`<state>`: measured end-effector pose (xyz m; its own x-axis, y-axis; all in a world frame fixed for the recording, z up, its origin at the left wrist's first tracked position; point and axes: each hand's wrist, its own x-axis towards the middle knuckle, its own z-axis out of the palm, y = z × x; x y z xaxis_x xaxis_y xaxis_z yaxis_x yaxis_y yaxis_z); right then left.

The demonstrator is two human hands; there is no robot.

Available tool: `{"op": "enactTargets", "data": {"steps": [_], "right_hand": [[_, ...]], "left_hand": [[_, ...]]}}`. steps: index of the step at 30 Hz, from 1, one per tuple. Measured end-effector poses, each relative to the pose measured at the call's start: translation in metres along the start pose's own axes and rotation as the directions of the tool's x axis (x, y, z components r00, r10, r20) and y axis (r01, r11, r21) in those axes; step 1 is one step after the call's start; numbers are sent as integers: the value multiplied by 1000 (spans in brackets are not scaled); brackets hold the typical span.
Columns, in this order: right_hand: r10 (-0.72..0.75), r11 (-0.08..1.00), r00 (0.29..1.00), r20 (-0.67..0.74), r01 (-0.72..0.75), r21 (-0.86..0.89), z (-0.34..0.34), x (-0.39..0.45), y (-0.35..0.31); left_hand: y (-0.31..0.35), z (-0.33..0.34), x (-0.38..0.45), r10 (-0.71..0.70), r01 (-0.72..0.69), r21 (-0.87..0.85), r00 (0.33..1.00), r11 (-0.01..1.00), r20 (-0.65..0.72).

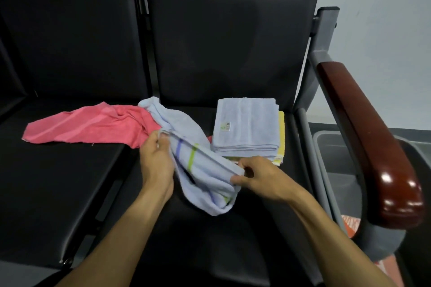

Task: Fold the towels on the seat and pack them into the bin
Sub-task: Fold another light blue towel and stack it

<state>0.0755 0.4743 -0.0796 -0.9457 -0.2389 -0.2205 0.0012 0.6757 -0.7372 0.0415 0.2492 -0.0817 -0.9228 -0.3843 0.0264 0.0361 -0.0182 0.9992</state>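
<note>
Two bare forearms reached in from the bottom of the frame. The left hand [155, 158] pinched one edge of a rumpled pale-blue towel [200, 170], and the right hand [258, 178] gripped its opposite edge at centre frame. That towel bore blue and green stripes and sagged onto the black seat [233, 235]. Just behind it, a pink towel [88, 127] lay crumpled toward the left. Right of centre sat a folded stack [248, 128], pale blue over yellow. A grey bin [331, 144] stood at the right edge, beyond the armrest [373, 147].
</note>
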Motion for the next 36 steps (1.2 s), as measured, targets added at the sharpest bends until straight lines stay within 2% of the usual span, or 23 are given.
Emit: {"op": "enactTargets", "data": {"steps": [3,4,6,8,10,12,13,15,16,18,20,21,22,25,27,29,30,33,36], "right_hand": [[-1,988,982,-188,31,154,-1,-1,-6],[7,974,965,-262,53,220,-1,-2,-10],[-17,956,933,-361,121,269,0,-3,-16],[-75,956,924,-375,174,238,3,-2,-19],[-131,967,920,-368,201,157,7,-2,-21],[-181,969,917,-355,229,97,8,-3,-22],[-198,967,915,-351,241,83,8,-4,-23],[-226,971,905,-360,238,-12,9,-5,-23],[-229,973,901,-368,212,-88,10,-5,-22],[-196,962,909,-368,104,-254,13,0,-16],[-135,942,926,-353,10,-335,12,3,-8],[-94,951,925,-368,-26,-308,11,4,-5],[-45,977,917,-395,-42,-209,9,4,-5],[57,985,884,-464,26,172,6,2,-9],[29,951,922,-387,94,295,10,3,-13],[-12,915,970,-243,108,388,15,6,-13],[-21,924,979,-204,97,369,17,8,-10],[-38,987,982,-186,66,146,24,13,0],[-25,989,980,-199,54,141,27,13,3]], "left_hand": [[4,-4,3,24,-23,12,999,1000,-22],[7,-3,0,40,-40,33,999,999,21],[12,1,-6,65,-79,60,978,995,200],[18,6,-13,43,-70,45,899,997,437],[20,10,-22,13,-69,62,768,996,640],[21,15,-30,-51,-84,139,651,987,757],[19,16,-32,-64,-111,170,624,979,779],[20,18,-36,-23,-165,179,672,970,741],[21,19,-36,-14,-136,156,708,978,706],[26,19,-35,-20,36,-11,761,999,648],[30,18,-33,-54,214,-193,791,958,610],[32,16,-31,-71,259,-241,805,935,589],[34,14,-29,-78,288,-274,807,917,585],[35,10,-26,-92,313,-282,801,907,591],[36,9,-27,-101,325,-273,790,905,605],[35,11,-28,-108,335,-269,782,903,614],[37,12,-30,-113,350,-280,781,894,615],[38,12,-30,-150,417,-325,779,849,609],[39,12,-30,-183,468,-340,767,816,615]]}}
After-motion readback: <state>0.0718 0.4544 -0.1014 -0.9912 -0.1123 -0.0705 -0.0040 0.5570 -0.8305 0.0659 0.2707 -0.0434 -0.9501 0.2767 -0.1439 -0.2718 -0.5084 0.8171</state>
